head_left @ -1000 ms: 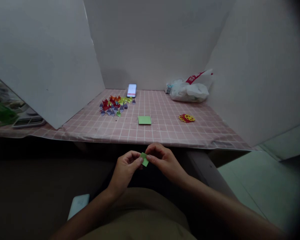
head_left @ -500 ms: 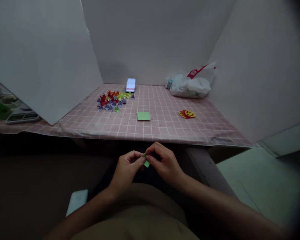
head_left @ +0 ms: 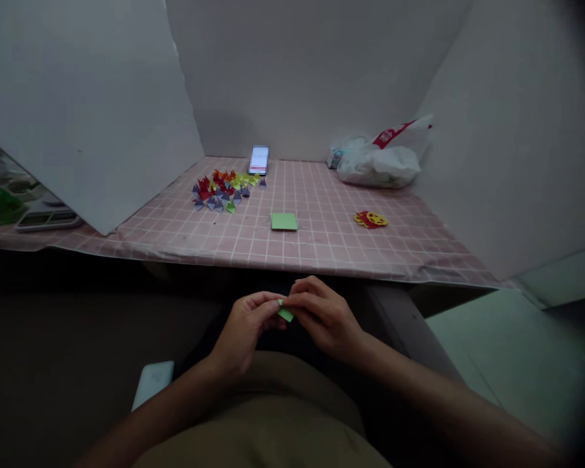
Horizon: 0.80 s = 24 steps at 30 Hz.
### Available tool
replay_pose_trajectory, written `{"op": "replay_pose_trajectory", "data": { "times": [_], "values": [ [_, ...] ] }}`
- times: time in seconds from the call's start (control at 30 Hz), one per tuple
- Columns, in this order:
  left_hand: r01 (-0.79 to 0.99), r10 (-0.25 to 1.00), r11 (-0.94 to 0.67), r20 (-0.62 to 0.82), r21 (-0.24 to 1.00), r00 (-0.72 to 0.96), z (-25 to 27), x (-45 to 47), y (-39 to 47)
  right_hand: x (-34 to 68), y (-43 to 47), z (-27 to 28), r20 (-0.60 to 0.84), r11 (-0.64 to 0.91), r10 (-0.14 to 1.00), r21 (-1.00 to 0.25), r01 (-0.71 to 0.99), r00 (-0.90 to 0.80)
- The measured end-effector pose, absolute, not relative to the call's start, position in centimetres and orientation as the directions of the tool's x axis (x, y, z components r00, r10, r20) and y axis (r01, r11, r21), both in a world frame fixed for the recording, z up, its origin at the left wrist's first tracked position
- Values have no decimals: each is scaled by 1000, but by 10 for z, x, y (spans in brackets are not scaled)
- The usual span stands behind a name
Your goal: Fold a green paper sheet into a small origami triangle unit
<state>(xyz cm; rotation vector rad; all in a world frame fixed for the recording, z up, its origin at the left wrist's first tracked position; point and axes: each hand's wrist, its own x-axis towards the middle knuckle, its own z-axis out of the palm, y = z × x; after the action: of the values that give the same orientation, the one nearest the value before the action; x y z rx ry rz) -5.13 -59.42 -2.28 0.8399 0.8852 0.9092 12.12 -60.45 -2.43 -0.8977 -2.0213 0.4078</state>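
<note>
A small folded piece of green paper [head_left: 286, 314] is held over my lap, just below the table's front edge. My left hand [head_left: 246, 328] pinches it between thumb and fingers from the left. From the other side my right hand [head_left: 324, 317] presses its fingertips on the paper's upper corner. The fingers partly cover the paper. Beyond my hands, a stack of square green paper [head_left: 284, 221] lies on the table. Folded paper pieces [head_left: 219, 193] in red, orange, yellow, purple and green cluster farther left.
A pink checked cloth [head_left: 322, 250] covers the table. Yellow and red cut-out pieces [head_left: 370, 220] lie at the right. Behind are a lit phone [head_left: 259, 160] and a white plastic bag [head_left: 380, 166]. White panels enclose the sides and back. A white device [head_left: 153, 383] lies beside my left forearm.
My right fingers have shifted from a curled pinch to lying straighter along the paper's top. The paper has tilted slightly. The whole view has moved a little.
</note>
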Motion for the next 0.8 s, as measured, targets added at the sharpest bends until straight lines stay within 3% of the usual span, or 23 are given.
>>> {"op": "replay_pose_trajectory", "data": {
  "times": [0.23,0.5,0.8],
  "values": [
    [-284,911,347,-249,894,328,-24,-52,-593,122,-602,-23,562,660,751,-631,407,-348],
    [-223,937,290,-229,931,263,-29,-53,-592,123,-598,-16,287,343,932,-898,276,-223],
    [-114,949,212,-177,971,260,-30,-54,-593,121,-598,-16,196,252,955,-931,263,-221]
  ]
}}
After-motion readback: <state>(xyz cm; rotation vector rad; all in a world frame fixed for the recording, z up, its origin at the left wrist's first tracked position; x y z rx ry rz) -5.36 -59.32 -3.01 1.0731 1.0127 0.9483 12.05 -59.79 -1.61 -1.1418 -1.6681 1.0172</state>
